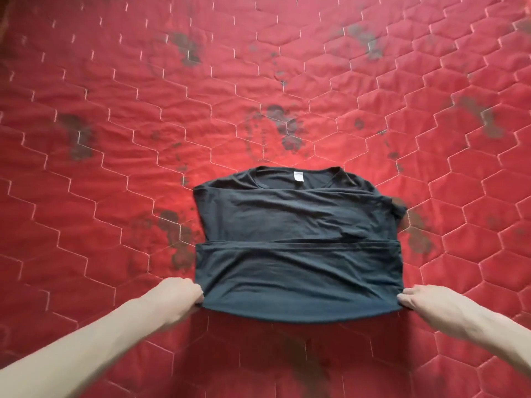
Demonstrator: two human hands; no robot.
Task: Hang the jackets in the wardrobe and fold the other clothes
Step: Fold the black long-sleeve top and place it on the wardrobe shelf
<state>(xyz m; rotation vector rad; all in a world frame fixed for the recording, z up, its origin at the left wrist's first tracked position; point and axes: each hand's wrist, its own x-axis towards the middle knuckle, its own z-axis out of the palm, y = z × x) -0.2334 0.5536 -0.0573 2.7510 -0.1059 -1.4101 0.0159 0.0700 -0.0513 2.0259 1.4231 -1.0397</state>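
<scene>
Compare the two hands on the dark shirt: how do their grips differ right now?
The left hand holds the dark t-shirt at its near left corner, and the right hand holds the near right corner. The left hand's fingers are tucked out of sight; the right hand's fingers show at the cloth edge. Both pinch the folded edge, holding it across the red quilted bedspread.

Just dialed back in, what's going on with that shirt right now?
A person is folding a dark T-shirt on a red quilted bedspread. The left hand and right hand each pinch a near corner of it. The bottom part is already folded up over the body, its hem lying across the middle, and the collar with its white label points away. No jacket or wardrobe is in view.
</scene>
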